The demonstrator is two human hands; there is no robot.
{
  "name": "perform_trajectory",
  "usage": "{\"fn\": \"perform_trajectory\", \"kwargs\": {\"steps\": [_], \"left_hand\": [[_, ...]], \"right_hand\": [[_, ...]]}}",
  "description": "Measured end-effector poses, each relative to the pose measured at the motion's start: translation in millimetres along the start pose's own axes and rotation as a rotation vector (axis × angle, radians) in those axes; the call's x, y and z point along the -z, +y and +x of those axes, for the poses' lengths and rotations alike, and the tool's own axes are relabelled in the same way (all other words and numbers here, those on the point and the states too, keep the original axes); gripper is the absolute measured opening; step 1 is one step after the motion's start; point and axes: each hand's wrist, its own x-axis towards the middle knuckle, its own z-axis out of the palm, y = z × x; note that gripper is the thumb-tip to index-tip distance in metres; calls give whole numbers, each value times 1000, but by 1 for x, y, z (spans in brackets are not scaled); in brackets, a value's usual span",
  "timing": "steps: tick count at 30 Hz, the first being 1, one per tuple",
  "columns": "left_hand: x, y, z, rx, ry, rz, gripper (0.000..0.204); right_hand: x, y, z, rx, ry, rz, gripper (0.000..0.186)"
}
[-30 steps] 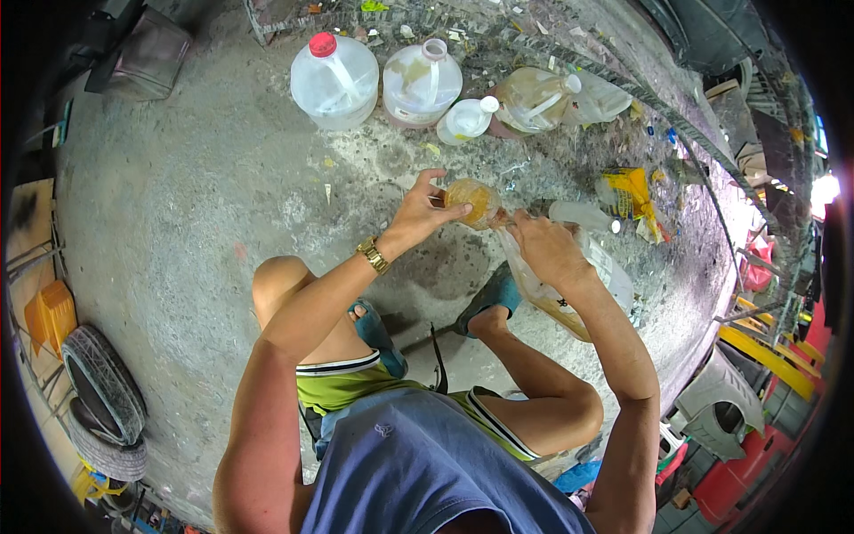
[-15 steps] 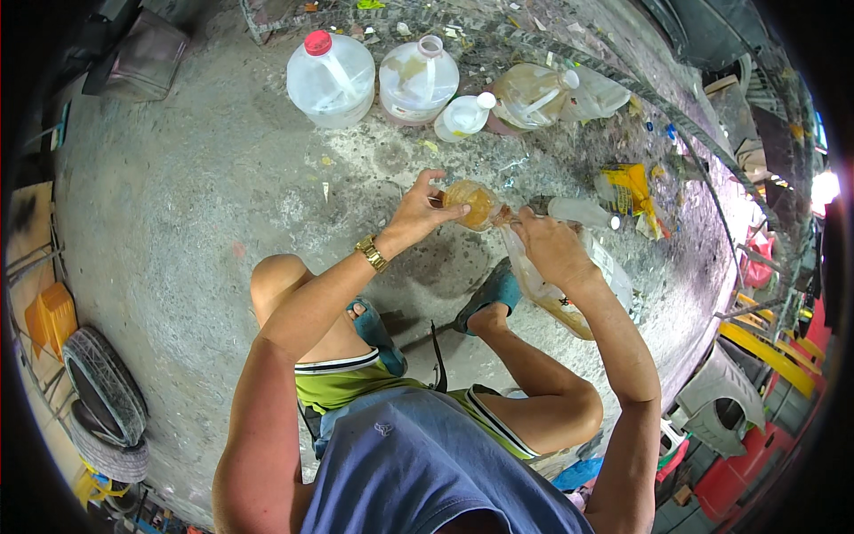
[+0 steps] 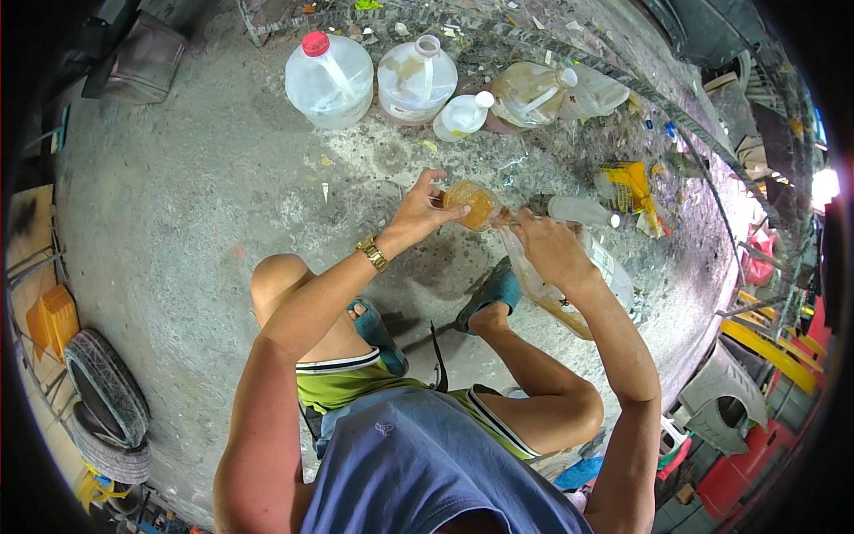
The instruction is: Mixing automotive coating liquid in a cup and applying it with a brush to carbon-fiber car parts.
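Thumb and fingers of my left hand (image 3: 416,214) pinch the side of a small, see-through amber plastic cup (image 3: 469,205), which looks like a cut-off bottle top and lies tilted on its side. Its narrow end meets the mouth of a large clear plastic jug (image 3: 530,274). My right hand (image 3: 553,247) is closed round the neck of that jug, hiding most of the joint between the two. The jug leans beside my right foot with a little yellowish liquid low in it. Just beyond my right hand a clear bottle with a white cap (image 3: 583,212) lies on the floor.
A red-capped jug (image 3: 329,84), an uncapped jug (image 3: 416,84), a small white-capped jug (image 3: 463,117) and a brownish jug (image 3: 527,96) line the far side. A yellow wrapper (image 3: 628,189) lies at right. Tyres (image 3: 107,387) stand at left, a grey plastic chair (image 3: 725,392) at right.
Almost nothing differs. Both hands keep their hold on the cup and the jug, and the view has shifted very slightly.
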Motion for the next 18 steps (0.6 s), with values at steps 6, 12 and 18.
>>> {"fn": "perform_trajectory", "kwargs": {"steps": [6,12,18], "left_hand": [[-1,3,1,19,-4,-96,83],[5,13,5,-15,17,-162,80],[4,16,6,-179,110,-47,79]], "right_hand": [[1,7,-17,-53,6,86,22],[-19,21,-18,109,275,228,17],[-23,20,-8,42,219,310,17]]}}
